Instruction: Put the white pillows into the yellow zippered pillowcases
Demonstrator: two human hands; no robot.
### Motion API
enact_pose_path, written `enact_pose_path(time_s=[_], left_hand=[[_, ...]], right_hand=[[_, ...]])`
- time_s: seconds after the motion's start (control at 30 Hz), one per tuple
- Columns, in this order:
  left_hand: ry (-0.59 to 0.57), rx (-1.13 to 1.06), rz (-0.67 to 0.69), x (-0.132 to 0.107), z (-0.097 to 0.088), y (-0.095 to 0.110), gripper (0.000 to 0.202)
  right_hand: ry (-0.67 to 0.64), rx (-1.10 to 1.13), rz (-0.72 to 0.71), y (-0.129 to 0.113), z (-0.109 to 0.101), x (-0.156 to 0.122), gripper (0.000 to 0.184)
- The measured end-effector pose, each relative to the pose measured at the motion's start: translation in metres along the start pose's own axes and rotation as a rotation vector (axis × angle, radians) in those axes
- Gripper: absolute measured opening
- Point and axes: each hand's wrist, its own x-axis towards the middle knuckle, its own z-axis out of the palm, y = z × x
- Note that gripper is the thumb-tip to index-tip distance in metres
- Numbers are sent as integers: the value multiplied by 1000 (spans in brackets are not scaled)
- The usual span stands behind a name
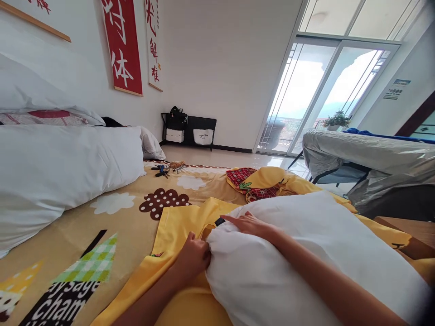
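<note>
A plump white pillow (pixel 306 253) lies over a yellow fabric cover (pixel 180 222) on the bed. My left hand (pixel 195 253) is closed at the pillow's near-left end, where the white cloth bunches into folds; its fingertips are hidden. My right hand (pixel 249 224) holds the pillow's upper edge, its index finger stretched left and the other fingers mostly out of sight. Just beyond that fingertip is a small black tag (pixel 220 222). Around it, the yellow cloth forms a raised fold between my two hands.
On the patterned bed sheet (pixel 129 231), another white pillow (pixel 74 167) lies left. Yellow and red plaid fabric (pixel 261 181) is heaped beyond my hands. Small dark and blue items (pixel 161 170) lie near the far edge. A covered table (pixel 370 145) and a chair (pixel 343 174) stand right.
</note>
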Motion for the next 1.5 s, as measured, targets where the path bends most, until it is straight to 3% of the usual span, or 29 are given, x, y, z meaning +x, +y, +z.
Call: enact_pose_path(time_s=[0.17,0.23,0.3,0.47,0.57,0.7,0.8,1.0,1.27,1.37,1.5], left_hand=[[21,80,59,-2,3,-1,20],[17,85,70,-2,2,-2,20],[5,85,66,-2,0,-3,20],[-49,176,72,-7,-10,0,12],[-3,304,-32,0,-15,4,19],[-35,488,-234,36,-16,7,32],[-113,516,-198,72,-14,7,28],[-271,523,-115,114,-14,17,28],[-249,471,-171,120,-5,26,29],[-270,421,-125,120,-1,28,31],[-383,357,-66,124,4,29,28]], right_hand=[[-219,88,-102,-32,3,-39,118],[-212,14,-87,-42,12,-44,134],[-164,-98,-44,-52,25,-43,136],[3,-262,-47,-64,43,-36,106],[89,-359,-62,-69,47,-40,86],[162,-466,-51,-79,52,-49,55],[223,-482,-45,-81,54,-54,33],[274,-443,-76,-68,51,-58,30],[162,-417,-140,-85,44,-39,18],[192,-411,-146,-96,48,-44,16],[271,-416,-109,-110,54,-53,20]])
